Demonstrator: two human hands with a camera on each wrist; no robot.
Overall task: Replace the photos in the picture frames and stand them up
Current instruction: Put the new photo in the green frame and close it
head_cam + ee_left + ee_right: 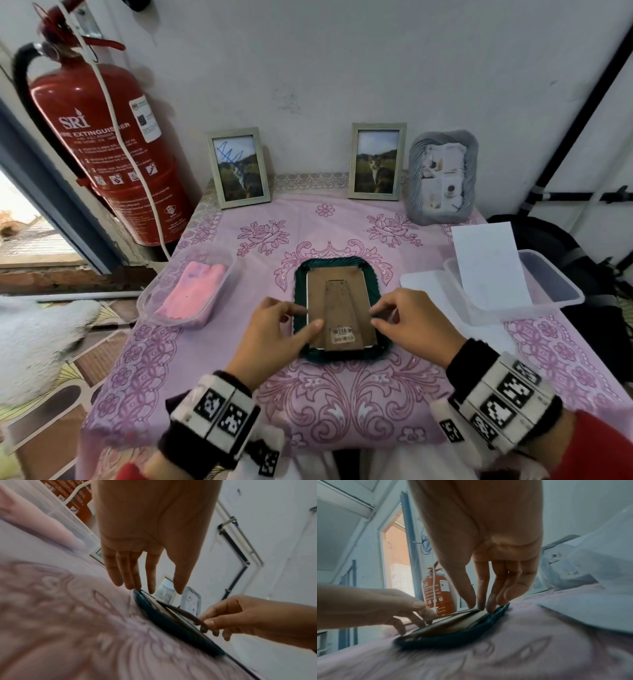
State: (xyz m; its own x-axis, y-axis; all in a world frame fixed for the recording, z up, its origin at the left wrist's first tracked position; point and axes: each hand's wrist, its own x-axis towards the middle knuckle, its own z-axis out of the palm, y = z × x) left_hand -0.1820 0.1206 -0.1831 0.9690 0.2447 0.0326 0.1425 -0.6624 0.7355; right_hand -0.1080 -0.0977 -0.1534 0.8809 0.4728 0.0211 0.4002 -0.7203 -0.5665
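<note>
A dark green picture frame [334,263] lies face down in the middle of the pink tablecloth, its brown backing board [342,308] with the folded stand facing up. My left hand [311,317] touches the board's left edge, thumb on the board; the left wrist view shows its fingers [135,582] straight, tips on the frame [171,627]. My right hand [373,316] pinches the board's right edge, which sits slightly raised off the frame [453,638] in both wrist views. The photo side is hidden.
At the back stand two silver frames [238,168] [376,161] with cat photos and a grey frame [442,178]. A clear tub with a pink cloth [191,287] sits left, a clear tub [548,284] holding a white sheet right. A fire extinguisher [109,147] hangs far left.
</note>
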